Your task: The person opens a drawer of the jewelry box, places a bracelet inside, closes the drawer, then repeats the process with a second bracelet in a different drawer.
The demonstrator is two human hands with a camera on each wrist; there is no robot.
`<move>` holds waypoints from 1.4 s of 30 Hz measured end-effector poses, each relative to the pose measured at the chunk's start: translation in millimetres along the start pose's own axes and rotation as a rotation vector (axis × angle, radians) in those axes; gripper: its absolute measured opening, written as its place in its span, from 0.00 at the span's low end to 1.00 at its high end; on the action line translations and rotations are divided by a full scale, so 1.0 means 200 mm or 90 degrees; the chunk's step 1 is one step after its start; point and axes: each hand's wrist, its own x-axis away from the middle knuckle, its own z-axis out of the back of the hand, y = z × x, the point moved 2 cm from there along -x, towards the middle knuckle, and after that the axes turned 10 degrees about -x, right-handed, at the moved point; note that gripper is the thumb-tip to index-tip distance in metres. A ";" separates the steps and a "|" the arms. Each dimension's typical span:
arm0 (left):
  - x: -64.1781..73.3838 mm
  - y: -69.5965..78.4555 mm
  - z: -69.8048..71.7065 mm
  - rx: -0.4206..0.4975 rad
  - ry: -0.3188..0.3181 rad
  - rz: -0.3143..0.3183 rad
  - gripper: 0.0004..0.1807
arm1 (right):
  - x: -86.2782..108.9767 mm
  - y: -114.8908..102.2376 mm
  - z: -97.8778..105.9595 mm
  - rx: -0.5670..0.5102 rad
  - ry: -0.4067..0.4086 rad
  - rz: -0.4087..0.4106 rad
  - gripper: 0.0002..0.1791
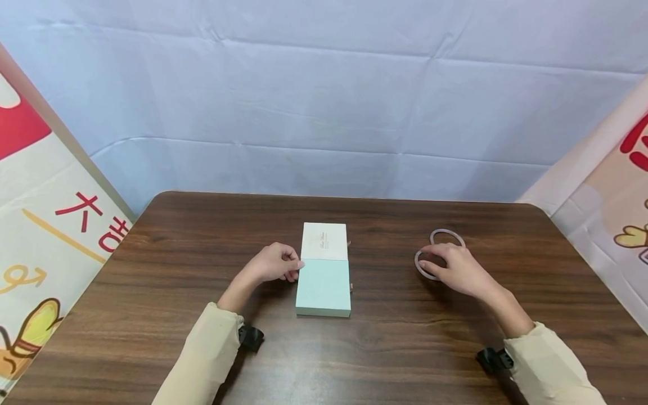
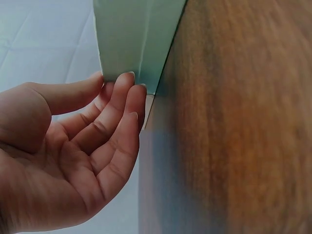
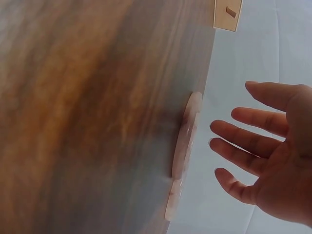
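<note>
A jewellery-style box lies on the table, its mint-green part nearer me and a white part with small printed lettering behind it. At the left edge, where the two parts meet, my left hand pinches the box lightly. In the left wrist view the thumb is on the upper corner and the curled fingers lie along the side. Two pale pinkish bangles lie on the right, partly overlapping. My right hand hovers over them, fingers spread and apart from the bangles in the right wrist view.
Small ribbon tabs stick out of the box's right side. The brown wood-grain table ends at a pale cloth backdrop. Printed banners stand at both sides. Each wrist carries a black camera.
</note>
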 end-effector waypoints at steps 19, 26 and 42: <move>0.00 0.00 -0.01 0.015 0.007 0.010 0.09 | -0.03 -0.06 -0.01 -0.072 -0.041 0.000 0.16; -0.01 -0.01 -0.01 0.026 0.007 0.011 0.09 | -0.07 -0.11 -0.02 -0.142 -0.094 -0.037 0.18; -0.01 -0.01 -0.01 0.027 0.008 0.014 0.09 | -0.20 -0.24 -0.18 -0.299 -0.189 -0.049 0.10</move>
